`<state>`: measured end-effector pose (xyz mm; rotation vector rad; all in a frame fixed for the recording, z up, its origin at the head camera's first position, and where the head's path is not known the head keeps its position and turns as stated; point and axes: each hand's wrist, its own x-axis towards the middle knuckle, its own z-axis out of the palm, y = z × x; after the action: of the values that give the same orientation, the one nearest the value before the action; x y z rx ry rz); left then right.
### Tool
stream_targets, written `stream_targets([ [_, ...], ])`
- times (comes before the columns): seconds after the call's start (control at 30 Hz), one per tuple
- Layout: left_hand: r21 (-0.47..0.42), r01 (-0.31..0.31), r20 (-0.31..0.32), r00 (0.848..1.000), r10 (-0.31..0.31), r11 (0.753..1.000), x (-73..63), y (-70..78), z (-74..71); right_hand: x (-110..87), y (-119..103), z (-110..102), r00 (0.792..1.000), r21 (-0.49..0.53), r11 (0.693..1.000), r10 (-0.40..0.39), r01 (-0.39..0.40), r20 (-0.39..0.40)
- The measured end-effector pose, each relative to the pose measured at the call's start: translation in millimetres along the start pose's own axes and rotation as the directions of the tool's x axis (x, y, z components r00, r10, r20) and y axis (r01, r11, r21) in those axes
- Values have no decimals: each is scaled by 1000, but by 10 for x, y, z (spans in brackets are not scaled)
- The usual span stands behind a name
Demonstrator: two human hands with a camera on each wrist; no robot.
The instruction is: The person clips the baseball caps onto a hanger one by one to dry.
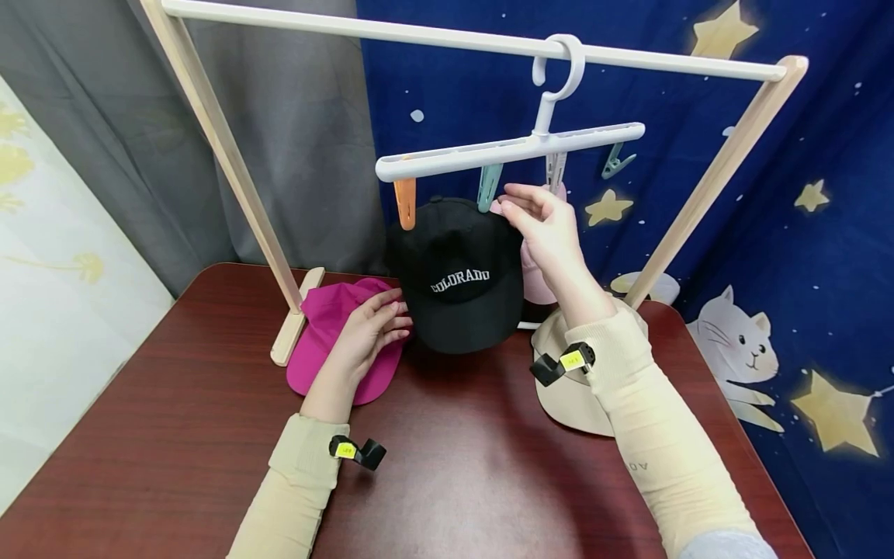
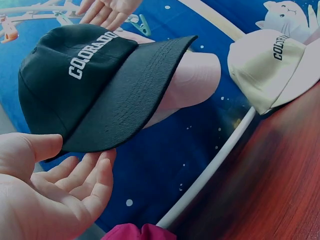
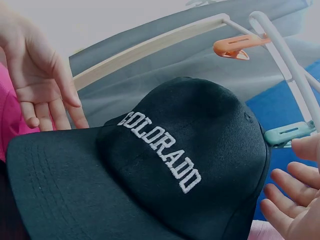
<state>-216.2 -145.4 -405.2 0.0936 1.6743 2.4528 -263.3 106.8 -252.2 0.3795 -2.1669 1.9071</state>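
Note:
A black cap (image 1: pixel 454 272) with white COLORADO lettering hangs below a white hanger (image 1: pixel 475 154), its crown meeting a teal clip (image 1: pixel 490 186). My right hand (image 1: pixel 548 233) is beside that clip, fingers spread and loosely bent; the right wrist view shows nothing in its grasp. At the cap's left edge is my left hand (image 1: pixel 373 326), thumb and relaxed fingers around the brim's corner; whether they touch it is unclear. An orange clip (image 3: pixel 237 46) hangs apart from the cap. Behind it, a pale pink cap (image 1: pixel 536 272) hangs partly hidden under a clear clip (image 1: pixel 555 171).
A wooden stand's white rail (image 1: pixel 349 28) carries the hanger. On the brown table (image 1: pixel 447 481) lie a magenta cap (image 1: pixel 328 326) at left and a beige cap (image 1: pixel 569 400) at right. Another teal clip (image 1: pixel 618 161) hangs at the hanger's right end.

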Motion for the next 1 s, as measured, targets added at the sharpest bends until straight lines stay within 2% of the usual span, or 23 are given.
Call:
stream_targets([
  [0.23, 25, -2, 16, 1000, 1, 1000, -17, 5, -25, -39, 66, -48, 1000, -39, 999, -22, 22, -11],
  [0.5, 51, -7, 12, 1000, 6, 999, -23, -22, -80, -89, 142, -106, 994, -45, 994, -103, 102, -23],
  [0.73, 102, -14, -17, 1000, 16, 995, -43, -45, -129, -128, 200, -171, 995, -110, 990, -97, 92, -37],
  [1.0, 155, -20, -53, 998, 29, 988, -89, -20, -156, -205, 242, -219, 993, -137, 986, -104, 95, -58],
])
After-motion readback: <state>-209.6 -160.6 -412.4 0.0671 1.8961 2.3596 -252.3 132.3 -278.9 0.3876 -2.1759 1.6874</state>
